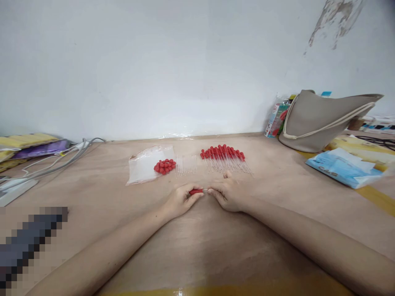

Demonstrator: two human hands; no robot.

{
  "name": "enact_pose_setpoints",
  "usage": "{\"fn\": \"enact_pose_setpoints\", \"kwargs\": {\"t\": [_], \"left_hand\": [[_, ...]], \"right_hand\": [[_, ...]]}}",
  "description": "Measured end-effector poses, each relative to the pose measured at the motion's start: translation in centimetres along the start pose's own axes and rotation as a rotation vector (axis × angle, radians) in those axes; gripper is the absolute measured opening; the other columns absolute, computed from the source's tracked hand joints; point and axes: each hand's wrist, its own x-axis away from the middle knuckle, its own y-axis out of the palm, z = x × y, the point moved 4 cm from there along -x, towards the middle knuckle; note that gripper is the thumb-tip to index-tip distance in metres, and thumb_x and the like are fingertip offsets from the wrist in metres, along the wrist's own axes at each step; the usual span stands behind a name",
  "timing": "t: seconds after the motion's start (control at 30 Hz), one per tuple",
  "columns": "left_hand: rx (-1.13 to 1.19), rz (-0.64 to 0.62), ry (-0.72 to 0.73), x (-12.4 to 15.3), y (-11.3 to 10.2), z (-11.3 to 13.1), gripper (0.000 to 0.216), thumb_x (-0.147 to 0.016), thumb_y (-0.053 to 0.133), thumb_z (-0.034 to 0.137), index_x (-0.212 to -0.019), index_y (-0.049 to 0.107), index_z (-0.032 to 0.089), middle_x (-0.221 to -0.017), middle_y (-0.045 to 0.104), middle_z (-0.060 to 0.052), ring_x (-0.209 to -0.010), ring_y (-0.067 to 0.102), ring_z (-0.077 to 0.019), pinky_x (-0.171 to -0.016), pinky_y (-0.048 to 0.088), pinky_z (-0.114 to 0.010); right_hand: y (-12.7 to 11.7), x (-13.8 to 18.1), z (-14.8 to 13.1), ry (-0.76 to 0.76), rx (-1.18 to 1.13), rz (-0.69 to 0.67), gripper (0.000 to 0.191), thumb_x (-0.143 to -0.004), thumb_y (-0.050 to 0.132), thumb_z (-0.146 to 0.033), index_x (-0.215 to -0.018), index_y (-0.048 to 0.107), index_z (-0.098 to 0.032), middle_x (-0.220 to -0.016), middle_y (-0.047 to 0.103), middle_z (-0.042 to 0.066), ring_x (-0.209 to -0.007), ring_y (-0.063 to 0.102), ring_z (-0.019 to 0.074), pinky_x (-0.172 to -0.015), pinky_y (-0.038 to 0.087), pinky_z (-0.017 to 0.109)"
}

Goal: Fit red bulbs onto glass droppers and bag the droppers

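Note:
My left hand (182, 200) is closed around a red rubber dropper bulb (195, 191), low over the table. Facing it, my right hand (227, 194) pinches a thin clear dropper tube (205, 190), whose visible end meets the bulb's mouth; how far it sits inside I cannot tell. Beyond my hands to the left, loose red bulbs (165, 166) lie in a heap, partly on a clear plastic bag (142, 166). Several bare clear tubes (186, 165) lie side by side just right of them. Farther right is a row of droppers (222, 153) with red bulbs on their tubes.
A grey bag (321, 119) stands at the back right beside a plastic bottle (274, 119). Nearer lies a blue tissue pack (342, 167). Cables (69, 160) and yellow and purple packs (40, 150) are at the left. A white wall (138, 70) bounds the wooden table (197, 255).

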Motion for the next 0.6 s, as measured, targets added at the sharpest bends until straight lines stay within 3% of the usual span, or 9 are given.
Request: {"fn": "enact_pose_setpoints", "kwargs": {"t": [0.23, 0.4, 0.53, 0.6], "left_hand": [[-0.032, -0.026, 0.053, -0.2, 0.0, -0.2, 0.018, -0.082, 0.051, 0.029, -0.091, 0.061, 0.018, -0.083, 0.066, -0.004, -0.072, 0.061, -0.0127, -0.065, 0.049, -0.024], [-0.078, 0.029, 0.091, -0.7, -0.9, -0.5, 0.02, -0.08, 0.054, 0.027, -0.099, 0.056, 0.019, -0.091, 0.064, -0.004, -0.08, 0.06, -0.014, -0.073, 0.049, -0.028], [-0.096, 0.154, -0.027, -0.4, -1.8, -1.4, 0.048, -0.076, 0.059, 0.026, -0.119, 0.04, 0.02, -0.103, 0.054, -0.007, -0.082, 0.056, -0.014, -0.07, 0.05, -0.028], [-0.115, 0.125, -0.05, -0.3, -1.8, -1.7, 0.042, -0.076, 0.058, 0.025, -0.115, 0.043, 0.02, -0.098, 0.052, -0.006, -0.078, 0.054, -0.0134, -0.067, 0.049, -0.028]], "right_hand": [[0.3, -0.2, -0.2, 0.029, -0.025, -0.084, 0.026, -0.088, 0.035, -0.022, -0.078, 0.058, -0.017, -0.072, 0.065, 0.001, -0.059, 0.047, 0.0106, -0.07, 0.021, 0.029], [-1.5, -1.1, -0.6, 0.083, 0.024, -0.135, 0.026, -0.084, 0.04, -0.023, -0.069, 0.06, -0.017, -0.065, 0.063, 0.001, -0.055, 0.047, 0.0101, -0.071, 0.026, 0.029], [-3.0, -2.6, 1.9, 0.339, -0.038, -0.163, 0.029, -0.08, 0.043, -0.028, -0.059, 0.059, -0.018, -0.058, 0.061, 0.001, -0.052, 0.048, 0.0113, -0.054, 0.027, 0.025], [-3.0, -3.5, 3.9, 0.512, -0.116, -0.11, 0.028, -0.078, 0.044, -0.031, -0.058, 0.059, -0.019, -0.056, 0.06, 0.0, -0.053, 0.05, 0.0113, -0.052, 0.029, 0.023]]}}
